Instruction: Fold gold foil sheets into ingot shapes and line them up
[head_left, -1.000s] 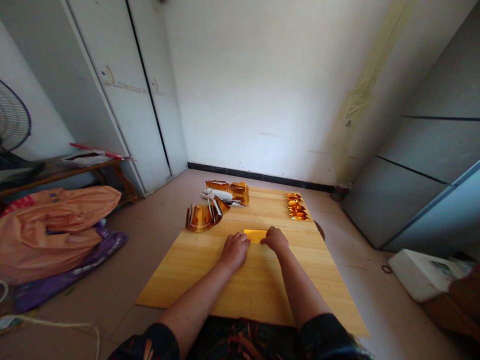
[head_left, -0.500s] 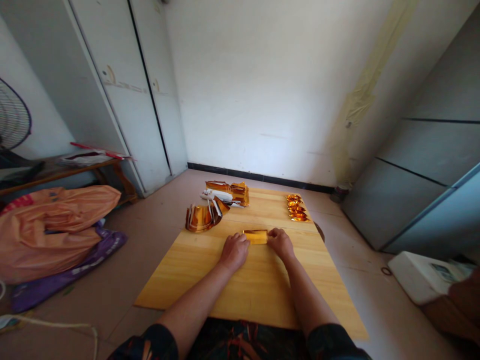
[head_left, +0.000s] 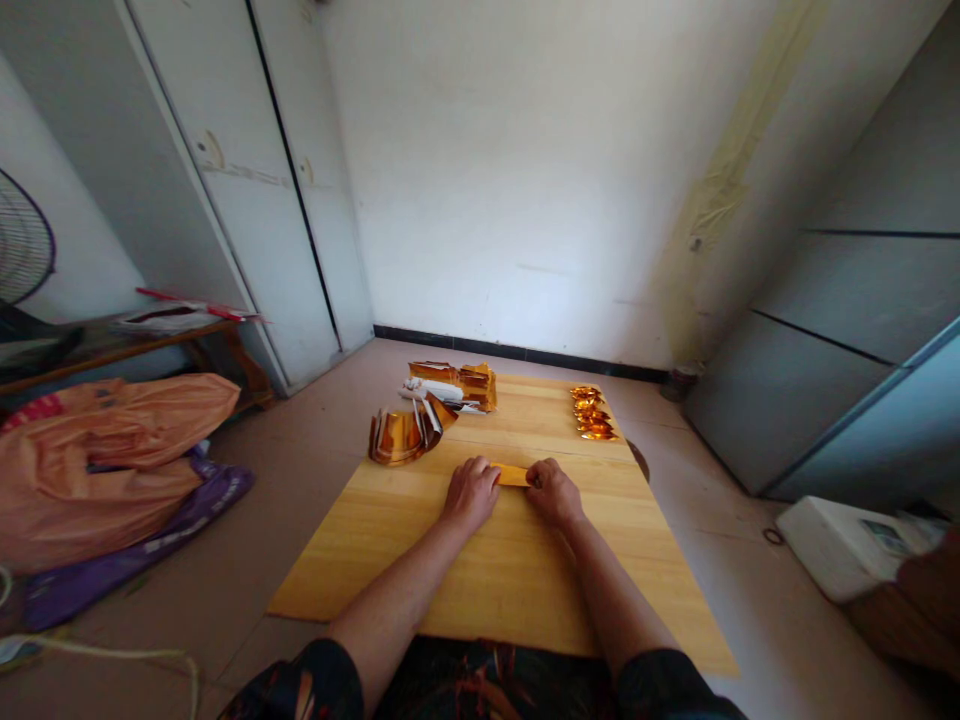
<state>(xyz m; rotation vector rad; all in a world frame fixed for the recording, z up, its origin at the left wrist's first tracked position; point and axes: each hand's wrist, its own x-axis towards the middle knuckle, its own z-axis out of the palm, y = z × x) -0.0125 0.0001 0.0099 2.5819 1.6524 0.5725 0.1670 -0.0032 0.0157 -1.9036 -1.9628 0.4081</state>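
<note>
A small strip of shiny gold foil paper (head_left: 513, 476) lies between my two hands near the middle of the wooden table (head_left: 480, 570). My left hand (head_left: 472, 492) has its fingers closed on the strip's left end. At the right end, the curled fingers of my right hand (head_left: 555, 492) grip the paper. Both hands rest low, at the tabletop. Beyond my left hand stands a curved bundle of gold foil sheets (head_left: 401, 435). Farther back lies a second stack of gold sheets (head_left: 476, 385) with a white roll (head_left: 433, 388) against it.
Several folded gold pieces (head_left: 592, 413) sit in a row at the table's far right. An orange bag (head_left: 127, 460) and a purple bag (head_left: 142, 555) lie on the floor at left. On the right floor is a white box (head_left: 840, 548); a wall (head_left: 525, 180) rises behind.
My right hand has moved slightly left, closer to my left hand. The gold strip shows narrower and duller between them, with its right end covered by my fingers.
</note>
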